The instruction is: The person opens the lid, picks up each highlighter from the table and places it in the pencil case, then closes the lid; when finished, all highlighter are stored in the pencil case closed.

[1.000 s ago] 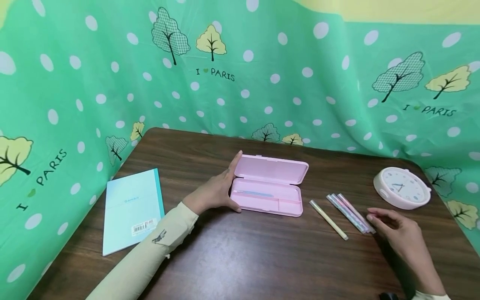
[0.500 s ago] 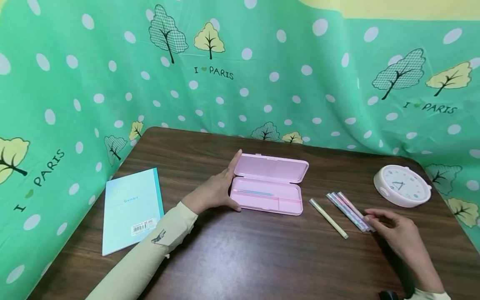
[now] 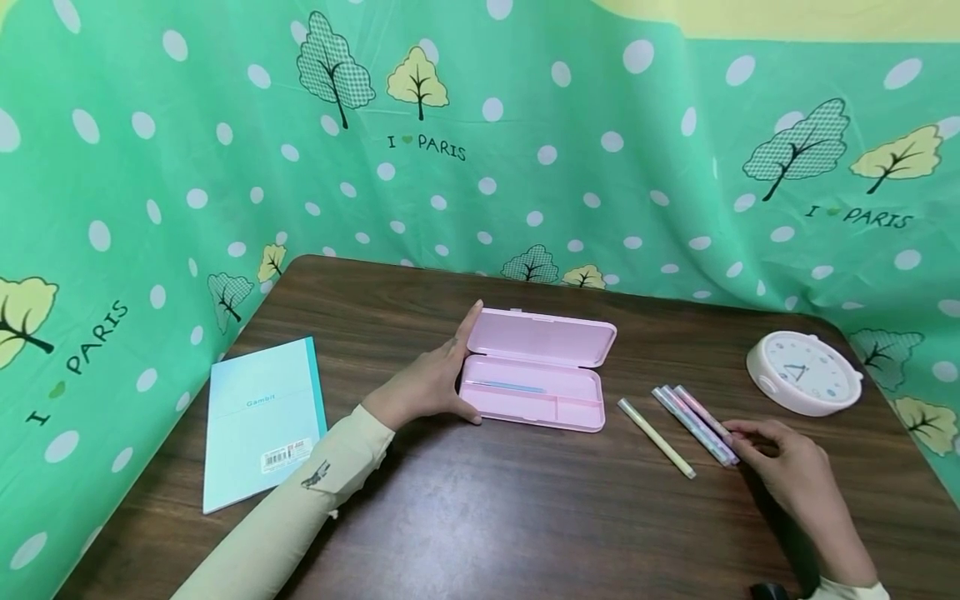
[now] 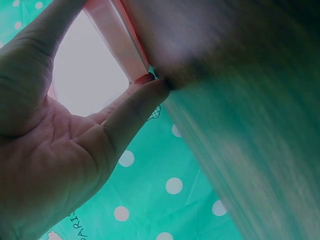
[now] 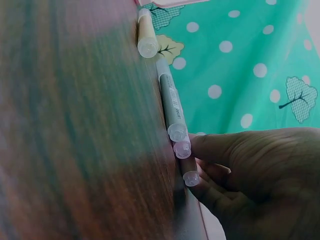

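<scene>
Left hand, thumb and fingers spread wide, grips the left end of an open case on the tabletop; right hand, thumb and finger drawn together, pinches the near end of a pink pen beside other pens, right of the case

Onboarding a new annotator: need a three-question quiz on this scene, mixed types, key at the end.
1. Multiple choice: what does the left grip touch?
A) clock
B) pencil case
C) notebook
2. True or false: the pencil case is closed.
3. Fill in: in the head view, the marker lying between the pencil case and the bunch of three markers is ____ in colour.

Key:
1. B
2. False; its lid stands open.
3. Yellow.
</scene>
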### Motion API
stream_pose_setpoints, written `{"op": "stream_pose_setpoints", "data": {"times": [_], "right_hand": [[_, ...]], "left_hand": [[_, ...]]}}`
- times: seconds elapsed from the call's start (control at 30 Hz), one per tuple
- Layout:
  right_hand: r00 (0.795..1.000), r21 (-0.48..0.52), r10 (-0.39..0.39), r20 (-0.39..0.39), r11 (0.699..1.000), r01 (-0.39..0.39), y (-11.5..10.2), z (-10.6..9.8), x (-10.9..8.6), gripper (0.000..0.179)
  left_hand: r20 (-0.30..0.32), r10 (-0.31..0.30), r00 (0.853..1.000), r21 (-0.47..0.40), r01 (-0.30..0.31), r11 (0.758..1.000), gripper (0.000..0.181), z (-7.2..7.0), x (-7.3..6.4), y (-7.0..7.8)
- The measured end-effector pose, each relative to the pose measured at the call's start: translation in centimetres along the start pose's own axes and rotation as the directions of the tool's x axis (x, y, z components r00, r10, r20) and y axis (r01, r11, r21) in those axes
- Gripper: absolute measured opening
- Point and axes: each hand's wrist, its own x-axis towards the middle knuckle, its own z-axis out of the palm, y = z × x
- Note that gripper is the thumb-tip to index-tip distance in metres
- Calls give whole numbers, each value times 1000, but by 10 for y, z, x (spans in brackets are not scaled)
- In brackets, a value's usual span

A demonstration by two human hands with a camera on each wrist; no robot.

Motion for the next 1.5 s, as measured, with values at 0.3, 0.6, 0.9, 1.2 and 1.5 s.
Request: {"op": "stream_pose_setpoints", "data": {"times": [0.3, 0.6, 0.9, 1.2, 1.5], "right_hand": [[999, 1, 11, -39, 1000, -11, -4, 1, -1, 18], [996, 27, 63, -67, 998, -61, -13, -1, 1, 21], [975, 168, -148, -168, 970, 176, -50, 17, 7, 19], [965, 293, -247, -90, 919, 263, -93, 37, 26, 17], [950, 343, -311, -2, 892, 293, -128, 50, 42, 15]], "left_hand": [[-27, 20, 999, 5, -19, 1000, 167, 10, 8, -18], [-22, 7, 1000, -14, -7, 1000, 166, 9, 3, -14], [-27, 43, 999, 2, -43, 999, 166, 9, 3, -16], [2, 5, 1000, -10, -5, 1000, 167, 0, 2, -4], [-13, 23, 1000, -19, -23, 1000, 170, 1, 1, -9]]}}
